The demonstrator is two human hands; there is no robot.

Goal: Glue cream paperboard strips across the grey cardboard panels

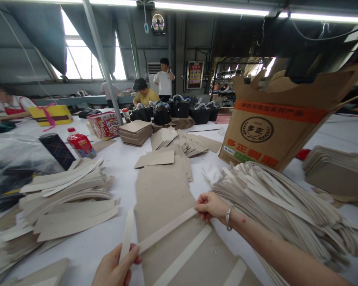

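A narrow pale strip (pixel 167 229) is stretched slantwise over a long row of overlapping beige cardboard pieces (pixel 158 190). Its near end is pinched in my left hand (pixel 119 264), and a pale strip end (pixel 127 234) also stands up from those fingers; whether it is the same strip I cannot tell. My right hand (pixel 210 205), with a bangle at the wrist, pinches the far end. Closer to me, another pale strip (pixel 185 254) lies across the cardboard, and a further one (pixel 235 272) sits at the lower edge.
Piled long strips (pixel 274 206) lie to the right, beside a printed carton (pixel 262 131). Curved cardboard pieces (pixel 74 198) are heaped at left. Behind them stand a red bottle (pixel 80 143), a dark box (pixel 56 151) and a cardboard stack (pixel 135 133). Black bags (pixel 179 108) and people are farther back.
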